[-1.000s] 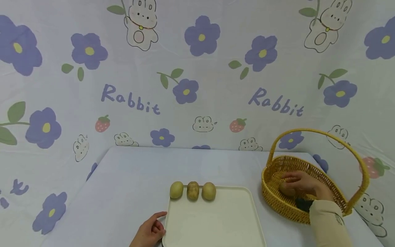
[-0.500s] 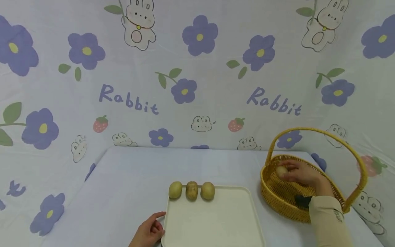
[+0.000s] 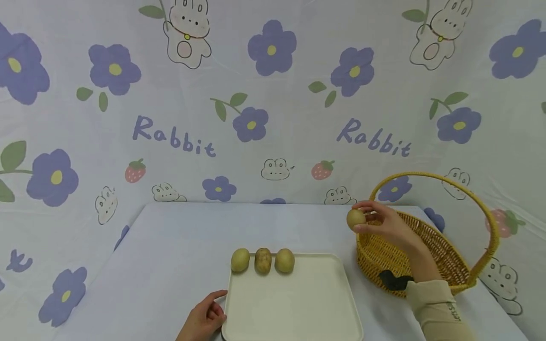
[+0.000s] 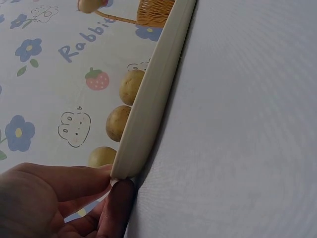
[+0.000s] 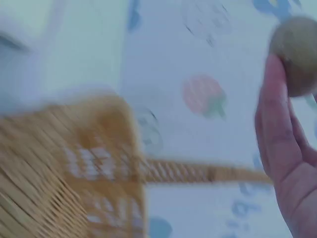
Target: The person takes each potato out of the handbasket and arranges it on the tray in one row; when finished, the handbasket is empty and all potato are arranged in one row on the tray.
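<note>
Bottom centre, left hand (image 3: 202,317) pinches tray (image 3: 294,303) edge, three potatoes (image 3: 263,261) along far side. Lower right, sleeve (image 3: 435,303) lettering illegible; right hand (image 3: 390,229) fingers hold fourth potato (image 3: 355,219) by the basket (image 3: 443,251), right of centre. Backdrop (image 3: 298,109) reads "Rabbit" twice.

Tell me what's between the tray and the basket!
In the head view, just a bare strip of white tabletop lies between the tray and the basket.

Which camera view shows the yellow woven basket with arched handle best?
The head view: the yellow woven basket appears sharp, with its arched handle, though the right arm covers part. The left wrist view shows only a portion, cut by the top edge; the right wrist view shows it large, but blurred and cropped.
</note>
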Motion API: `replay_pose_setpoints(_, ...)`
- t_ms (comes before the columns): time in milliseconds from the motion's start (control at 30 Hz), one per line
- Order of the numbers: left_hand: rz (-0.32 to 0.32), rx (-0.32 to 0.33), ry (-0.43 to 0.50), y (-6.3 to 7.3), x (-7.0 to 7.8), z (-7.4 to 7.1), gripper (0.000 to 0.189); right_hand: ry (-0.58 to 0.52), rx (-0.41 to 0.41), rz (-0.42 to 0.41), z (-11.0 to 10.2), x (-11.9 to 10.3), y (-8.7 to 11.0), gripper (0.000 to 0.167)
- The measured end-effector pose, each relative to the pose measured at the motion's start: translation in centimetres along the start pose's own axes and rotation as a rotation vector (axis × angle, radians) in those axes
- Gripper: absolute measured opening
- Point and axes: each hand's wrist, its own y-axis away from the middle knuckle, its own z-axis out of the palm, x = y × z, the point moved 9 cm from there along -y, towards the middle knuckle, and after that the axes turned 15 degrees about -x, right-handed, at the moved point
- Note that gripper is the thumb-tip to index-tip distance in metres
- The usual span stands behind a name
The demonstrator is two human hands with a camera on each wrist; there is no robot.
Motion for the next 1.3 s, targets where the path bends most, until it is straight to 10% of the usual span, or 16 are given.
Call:
replay_pose_setpoints(567,-0.035,-0.006,0.056,0.0,-0.3,0.4,0.052,0.135,-0.077,0.079,12.7,4.6,-4.6,0.044)
replay_pose_setpoints(1300,-0.019,0.002,0.032,-0.1,-0.3,0.2,0.051,0.261,-0.092,0.063,14.3,4.3,-5.5,0.052)
